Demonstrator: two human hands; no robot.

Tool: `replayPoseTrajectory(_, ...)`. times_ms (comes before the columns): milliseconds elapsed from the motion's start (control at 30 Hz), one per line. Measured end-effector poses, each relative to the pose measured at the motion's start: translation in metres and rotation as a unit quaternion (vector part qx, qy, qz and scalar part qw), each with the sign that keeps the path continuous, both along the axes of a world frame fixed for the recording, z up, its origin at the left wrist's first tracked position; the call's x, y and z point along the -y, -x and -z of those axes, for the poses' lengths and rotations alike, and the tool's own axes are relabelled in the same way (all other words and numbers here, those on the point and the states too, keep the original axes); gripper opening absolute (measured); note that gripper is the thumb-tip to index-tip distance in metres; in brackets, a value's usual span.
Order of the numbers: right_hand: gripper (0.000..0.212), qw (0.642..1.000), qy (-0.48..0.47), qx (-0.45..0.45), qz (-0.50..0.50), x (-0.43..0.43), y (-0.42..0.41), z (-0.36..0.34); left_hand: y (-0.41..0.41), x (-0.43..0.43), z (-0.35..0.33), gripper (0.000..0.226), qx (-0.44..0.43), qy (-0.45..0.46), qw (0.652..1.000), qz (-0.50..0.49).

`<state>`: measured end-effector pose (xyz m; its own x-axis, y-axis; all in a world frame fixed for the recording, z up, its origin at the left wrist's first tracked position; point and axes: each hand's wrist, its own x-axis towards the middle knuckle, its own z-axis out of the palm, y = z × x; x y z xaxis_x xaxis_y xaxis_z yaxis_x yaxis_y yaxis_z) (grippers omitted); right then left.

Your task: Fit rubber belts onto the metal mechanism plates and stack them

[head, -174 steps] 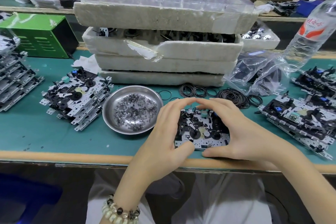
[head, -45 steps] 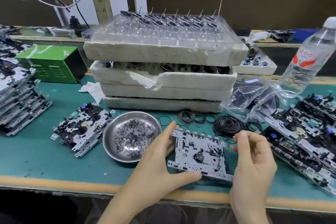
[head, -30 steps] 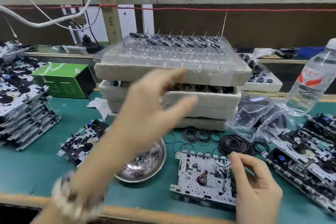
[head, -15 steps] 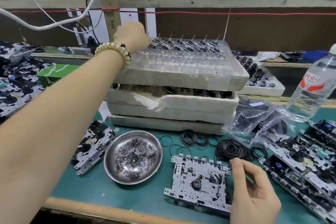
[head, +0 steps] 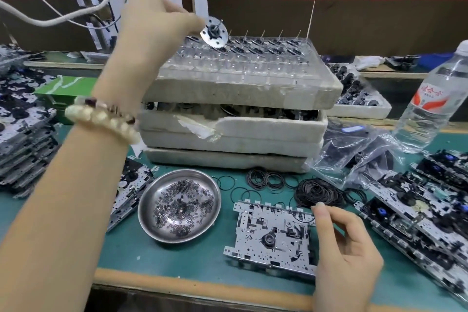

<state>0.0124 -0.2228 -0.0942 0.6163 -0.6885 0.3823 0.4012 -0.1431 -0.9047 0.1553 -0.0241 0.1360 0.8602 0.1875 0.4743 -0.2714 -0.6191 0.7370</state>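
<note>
A metal mechanism plate (head: 271, 235) lies flat on the green mat near the front edge. My right hand (head: 342, 243) rests at its right side and pinches a thin black rubber belt (head: 297, 213) over the plate's top right corner. My left hand (head: 157, 20) is raised over the top foam tray and pinches a round metal flywheel (head: 214, 35) with a spindle. A heap of loose rubber belts (head: 316, 191) lies just behind the plate.
Stacked foam trays (head: 235, 119) of flywheels fill the middle. A steel dish (head: 152, 200) of small washers sits left of the plate. Stacks of plates lie at the left (head: 22, 134) and right (head: 425, 210). A water bottle (head: 430, 101) and plastic bags (head: 354, 149) stand at the right.
My left hand has lifted a flywheel out of the top tray. My right hand has moved up to the plate's top right corner with a belt.
</note>
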Motion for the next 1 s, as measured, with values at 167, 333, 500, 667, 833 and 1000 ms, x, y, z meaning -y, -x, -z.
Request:
replayPoseTrajectory(167,0.008,0.995,-0.042,0.023,-0.083,0.001,0.008,-0.015,0.113,0.015,0.092,0.015,-0.157,0.084,0.972,0.156)
replayPoseTrajectory(333,0.033,0.969,-0.118,0.023,-0.215,-0.002,0.026,-0.04,0.152,0.02,0.161,0.035,-0.248,0.184,0.942,0.131)
replayPoseTrajectory(500,0.016,0.97,0.031,-0.036,-0.238,-0.019,0.037,-0.046,0.161,0.019,0.178,0.032,-0.237,0.204,0.943,0.114)
replayPoseTrajectory(667,0.015,0.974,0.138,-0.078,-0.161,-0.025,0.038,-0.042,0.164,0.019,0.181,0.019,-0.232,0.224,0.938,0.13)
replayPoseTrajectory(833,0.012,0.95,0.301,-0.078,-0.026,-0.021,0.036,-0.041,0.165,0.017,0.179,0.032,-0.228,0.234,0.933,0.152)
replayPoseTrajectory(1000,0.016,0.956,0.187,-0.161,-0.157,-0.006,0.031,-0.049,0.164,0.016,0.184,0.022,-0.203,0.223,0.936,0.184)
